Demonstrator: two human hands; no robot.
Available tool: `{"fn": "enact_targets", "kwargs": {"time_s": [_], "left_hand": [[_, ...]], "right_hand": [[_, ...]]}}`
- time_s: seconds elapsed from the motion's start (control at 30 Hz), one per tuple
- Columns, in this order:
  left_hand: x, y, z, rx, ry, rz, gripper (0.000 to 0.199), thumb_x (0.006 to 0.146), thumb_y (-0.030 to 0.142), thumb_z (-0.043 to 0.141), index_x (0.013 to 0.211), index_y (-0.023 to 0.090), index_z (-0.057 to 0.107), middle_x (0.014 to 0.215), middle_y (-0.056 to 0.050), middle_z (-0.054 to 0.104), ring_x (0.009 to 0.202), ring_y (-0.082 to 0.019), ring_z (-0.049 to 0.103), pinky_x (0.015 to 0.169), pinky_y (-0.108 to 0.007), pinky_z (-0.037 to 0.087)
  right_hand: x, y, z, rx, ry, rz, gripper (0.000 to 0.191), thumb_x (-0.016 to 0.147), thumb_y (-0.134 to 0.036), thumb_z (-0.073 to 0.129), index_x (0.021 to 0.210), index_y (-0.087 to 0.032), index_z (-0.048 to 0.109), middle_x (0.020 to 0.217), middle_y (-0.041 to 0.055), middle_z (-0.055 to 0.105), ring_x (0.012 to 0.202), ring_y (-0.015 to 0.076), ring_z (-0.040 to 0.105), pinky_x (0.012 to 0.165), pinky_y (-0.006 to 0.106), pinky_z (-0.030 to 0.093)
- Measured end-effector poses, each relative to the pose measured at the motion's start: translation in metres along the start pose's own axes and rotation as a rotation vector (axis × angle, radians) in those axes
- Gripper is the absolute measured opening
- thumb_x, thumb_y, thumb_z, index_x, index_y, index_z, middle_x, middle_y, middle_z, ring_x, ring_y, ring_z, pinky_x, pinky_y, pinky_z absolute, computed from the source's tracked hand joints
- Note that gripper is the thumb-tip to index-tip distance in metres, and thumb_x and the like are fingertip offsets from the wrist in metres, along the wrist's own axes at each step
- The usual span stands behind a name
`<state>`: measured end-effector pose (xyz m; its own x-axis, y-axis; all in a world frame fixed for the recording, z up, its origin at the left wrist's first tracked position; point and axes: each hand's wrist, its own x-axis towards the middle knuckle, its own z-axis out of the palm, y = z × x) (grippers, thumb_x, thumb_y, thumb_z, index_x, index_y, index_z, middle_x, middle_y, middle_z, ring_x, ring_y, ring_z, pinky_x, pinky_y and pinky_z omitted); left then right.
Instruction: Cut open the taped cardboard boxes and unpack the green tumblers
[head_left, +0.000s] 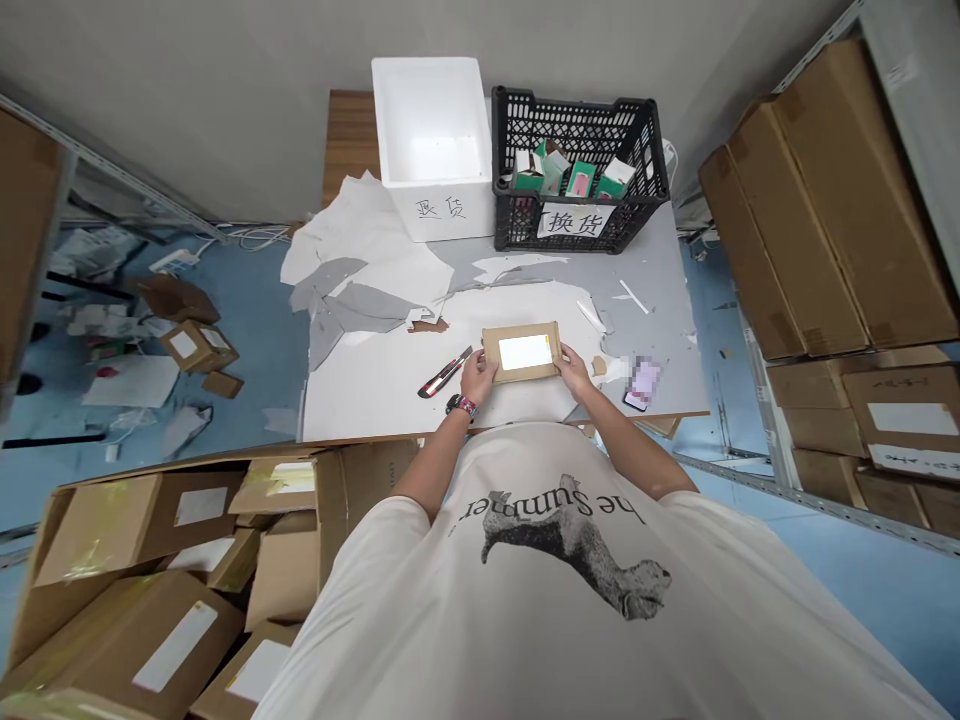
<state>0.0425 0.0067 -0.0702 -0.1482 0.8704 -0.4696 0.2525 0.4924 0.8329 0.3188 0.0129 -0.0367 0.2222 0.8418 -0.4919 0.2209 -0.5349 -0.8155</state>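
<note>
A person's left hand [478, 375] and right hand [574, 373] grasp 2 opposite ends of a labeled cardboard parcel [523, 352] at a paper-strewn table [671, 325], a utility knife [444, 373] lying just beside the left.

A flat brown cardboard parcel [520, 331] — white label [525, 353] facing up — is being held between the left hand [478, 377] and right hand [575, 374].

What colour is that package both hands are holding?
The package is cardboard brown, with a white label facing up; see the head view.
</note>
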Motion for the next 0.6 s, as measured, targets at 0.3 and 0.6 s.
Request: {"fn": "enact_targets", "kwargs": {"time_s": [0.3, 0.6], "left_hand": [[0.004, -0.013, 0.004, -0.01, 0.015, 0.098, 0.059, 0.104, 0.038, 0.077, 0.158, 0.016, 0.074, 0.146, -0.019, 0.076, 0.115, -0.028, 0.078, 0.112, -0.044, 0.064], [0.004, -0.016, 0.01, -0.063, 0.003, 0.037, 0.063, 0.102, 0.041, 0.077, 0.163, 0.024, 0.075, 0.159, -0.017, 0.077, 0.125, -0.034, 0.081, 0.122, -0.051, 0.06]], "right_hand": [[0.001, 0.017, -0.008, -0.296, -0.044, -0.102, 0.086, 0.091, -0.039, 0.072, 0.175, -0.026, 0.061, 0.154, 0.011, 0.082, 0.136, 0.0383, 0.078, 0.131, 0.059, 0.057], [0.015, 0.023, -0.015, -0.362, -0.063, -0.144, 0.079, 0.09, -0.038, 0.071, 0.168, -0.026, 0.067, 0.155, 0.0119, 0.08, 0.146, 0.0386, 0.071, 0.133, 0.059, 0.054]]}}
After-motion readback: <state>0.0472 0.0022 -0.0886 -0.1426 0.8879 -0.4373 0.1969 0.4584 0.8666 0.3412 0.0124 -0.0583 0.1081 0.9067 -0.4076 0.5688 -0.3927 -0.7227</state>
